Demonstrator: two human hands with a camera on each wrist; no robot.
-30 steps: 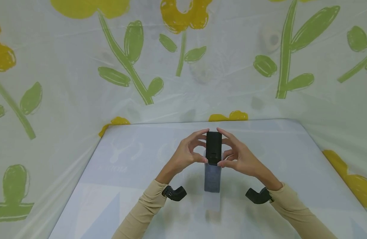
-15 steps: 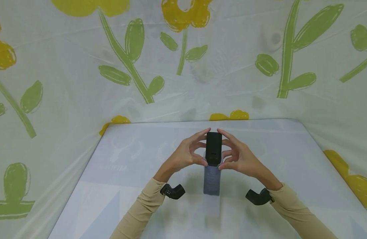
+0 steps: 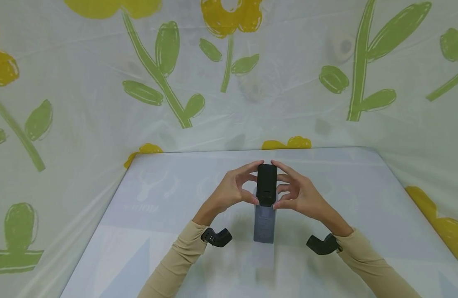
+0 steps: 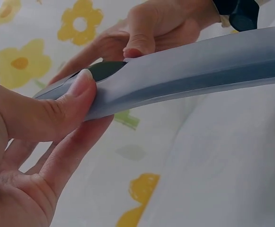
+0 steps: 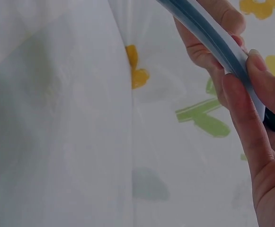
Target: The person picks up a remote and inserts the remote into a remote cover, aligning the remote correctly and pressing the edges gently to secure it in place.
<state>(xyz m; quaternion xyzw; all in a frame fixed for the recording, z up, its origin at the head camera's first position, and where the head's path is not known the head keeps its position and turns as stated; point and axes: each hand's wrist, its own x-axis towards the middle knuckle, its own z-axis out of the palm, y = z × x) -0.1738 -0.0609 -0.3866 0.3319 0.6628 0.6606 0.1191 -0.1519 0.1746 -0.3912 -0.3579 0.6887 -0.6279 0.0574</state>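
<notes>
A slim black rectangular object (image 3: 266, 182) stands between my two hands, with a long blue-grey translucent sleeve (image 3: 264, 227) running from its lower end toward me. My left hand (image 3: 230, 188) pinches the sleeve's left edge between thumb and fingers. My right hand (image 3: 301, 196) does the same on the right edge, mirroring it. In the left wrist view, a dark curved part (image 4: 106, 70) shows at the mouth of the sleeve (image 4: 189, 71), between the two thumbs. Seen from the right wrist, the sleeve (image 5: 227, 49) is thin and bent. What kind of object is inside cannot be told.
Below the hands lies a pale table (image 3: 158, 231) with faint blue printing. A white curtain (image 3: 281, 82) with yellow flowers and green leaves hangs behind it and at both sides. Black wrist cameras (image 3: 216, 237) sit at both beige cuffs.
Both hands stay nearly in place around the black object. Its surface and the sleeve have tilted very slightly, and the sleeve's lower end sits a little lower in view than a second ago.
</notes>
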